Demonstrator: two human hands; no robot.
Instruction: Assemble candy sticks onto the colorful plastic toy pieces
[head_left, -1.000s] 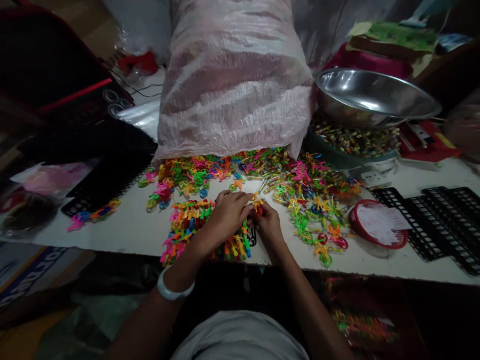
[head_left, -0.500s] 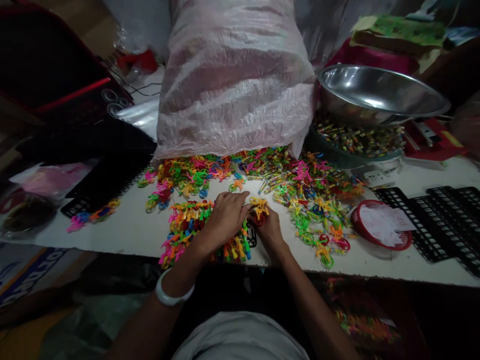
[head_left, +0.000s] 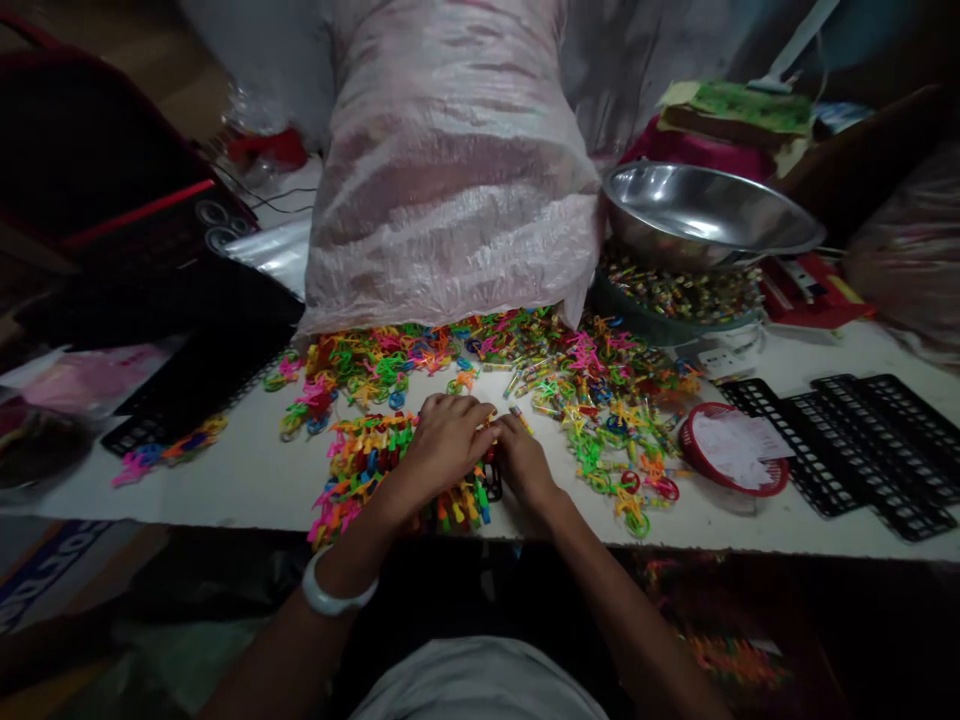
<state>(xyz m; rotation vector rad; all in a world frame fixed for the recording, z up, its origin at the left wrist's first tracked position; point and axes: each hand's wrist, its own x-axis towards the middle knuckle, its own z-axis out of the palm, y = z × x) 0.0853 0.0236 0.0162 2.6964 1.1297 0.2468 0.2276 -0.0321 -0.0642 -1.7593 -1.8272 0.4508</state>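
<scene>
My left hand point(head_left: 447, 442) and my right hand point(head_left: 525, 462) meet at the near edge of a white table point(head_left: 247, 470), fingers curled down together over a small plastic piece that they mostly hide. Under my left hand lies a black rack point(head_left: 491, 478) filled with rows of bright plastic toy pieces point(head_left: 367, 462). Loose toy pieces in many colours point(head_left: 600, 400) are heaped beyond my hands. A white bangle point(head_left: 330, 597) circles my left wrist.
A large pink-white plastic sack point(head_left: 450, 170) lies behind the heap. A steel bowl point(head_left: 705, 215) rests on a tub of small items point(head_left: 675, 290) at the right. A red lid with paper point(head_left: 731, 448) and empty black racks point(head_left: 862, 440) lie further right. Another black rack point(head_left: 187, 380) sits left.
The yellow piece held up between my fingers has come down to the rack, and both hands have lowered and closed over it. The view has shifted slightly.
</scene>
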